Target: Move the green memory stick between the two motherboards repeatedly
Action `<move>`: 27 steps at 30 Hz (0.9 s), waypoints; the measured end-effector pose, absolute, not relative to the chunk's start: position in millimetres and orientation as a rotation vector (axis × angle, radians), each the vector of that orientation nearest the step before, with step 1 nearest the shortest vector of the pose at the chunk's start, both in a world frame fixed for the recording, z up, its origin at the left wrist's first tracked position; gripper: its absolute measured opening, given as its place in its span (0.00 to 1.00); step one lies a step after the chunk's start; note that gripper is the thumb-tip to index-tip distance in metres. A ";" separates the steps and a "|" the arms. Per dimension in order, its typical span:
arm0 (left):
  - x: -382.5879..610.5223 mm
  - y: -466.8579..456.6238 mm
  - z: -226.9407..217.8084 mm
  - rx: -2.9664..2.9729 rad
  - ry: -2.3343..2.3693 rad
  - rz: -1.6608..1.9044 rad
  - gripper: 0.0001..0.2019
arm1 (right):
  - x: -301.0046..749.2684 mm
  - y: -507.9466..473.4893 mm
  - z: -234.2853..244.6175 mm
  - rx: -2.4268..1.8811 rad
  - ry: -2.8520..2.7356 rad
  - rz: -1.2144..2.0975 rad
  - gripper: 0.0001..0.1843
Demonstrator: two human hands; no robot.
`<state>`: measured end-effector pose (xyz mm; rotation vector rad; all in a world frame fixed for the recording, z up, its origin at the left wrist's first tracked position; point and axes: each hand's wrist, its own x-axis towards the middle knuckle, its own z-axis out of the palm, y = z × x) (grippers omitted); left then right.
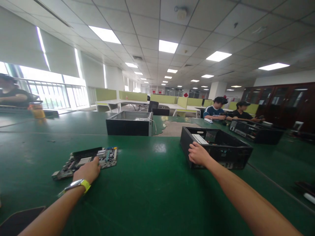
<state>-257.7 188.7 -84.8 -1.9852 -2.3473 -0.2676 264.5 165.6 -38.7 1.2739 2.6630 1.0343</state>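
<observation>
On the left of the green table lies a motherboard (108, 156) with slots and a pale square on it. My left hand (87, 171), with a yellow-banded watch at the wrist, is closed at the board's near edge; most of its fingers are hidden behind the hand. To the right, a black open-topped computer case (226, 155) rests on the table. The fingers of my right hand (199, 154) are curled over the near left edge of this case. Inside it, a whitish flat part (199, 139) shows beside the perforated wall.
Another open case (129, 127) stands at the back centre, a white cable at its right side. A third case (257, 132) is at the right, with two people (216, 111) seated behind it. One more person sits far left near an orange container (37, 110). A dark mat (22, 220) lies near left.
</observation>
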 end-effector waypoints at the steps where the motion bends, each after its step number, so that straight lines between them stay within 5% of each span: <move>1: -258.1 189.7 -84.8 -1.987 -2.342 -0.260 0.18 | 267.9 166.5 -39.0 1.292 2.656 1.036 0.14; 27: -261.7 194.3 -79.4 -2.031 -2.318 -0.156 0.19 | 309.9 169.9 -44.7 1.332 2.454 1.036 0.15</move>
